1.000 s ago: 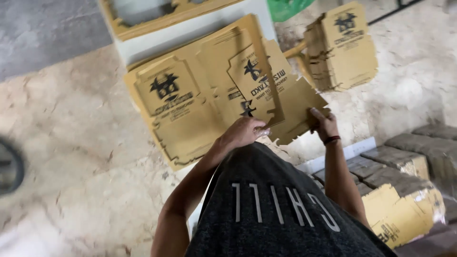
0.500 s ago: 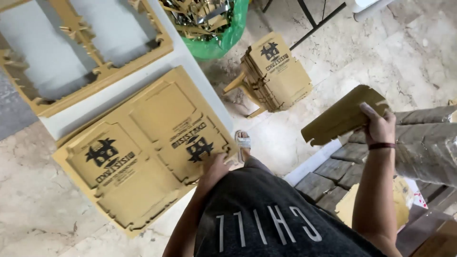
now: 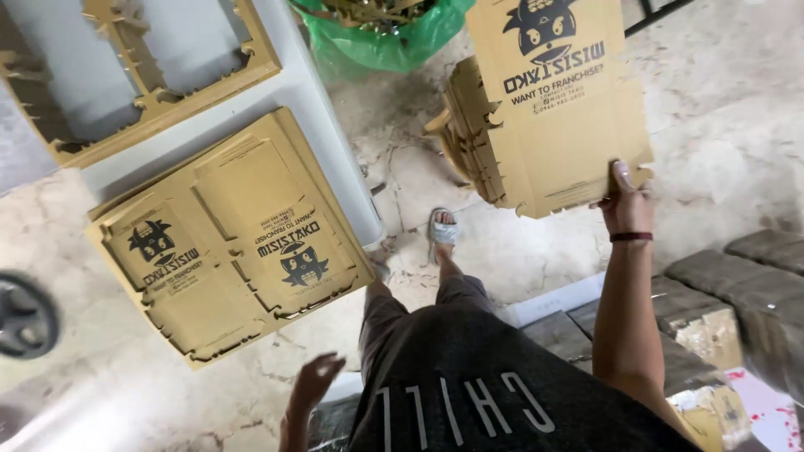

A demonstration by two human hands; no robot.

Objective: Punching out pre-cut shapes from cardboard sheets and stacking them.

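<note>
Pale cracked stone floor (image 3: 536, 251), pretty grubby. White table edge (image 3: 318, 125) on the left, stack of printed die-cut cardboard sheets (image 3: 226, 243) overhanging it, leftover cardboard frame (image 3: 142, 84) further back. Green bag (image 3: 385, 42) of scraps up top. Right hand (image 3: 626, 201) pinching the lower corner of a flat brown box blank (image 3: 561, 100), held up over a floor stack. Left hand (image 3: 314, 381) hanging low, fingers spread, holding nothing.

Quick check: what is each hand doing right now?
Left hand: open, fingers spread, holding nothing, hanging near the printed cardboard sheets.
Right hand: closed on the lower corner of a flat cardboard box blank.
</note>
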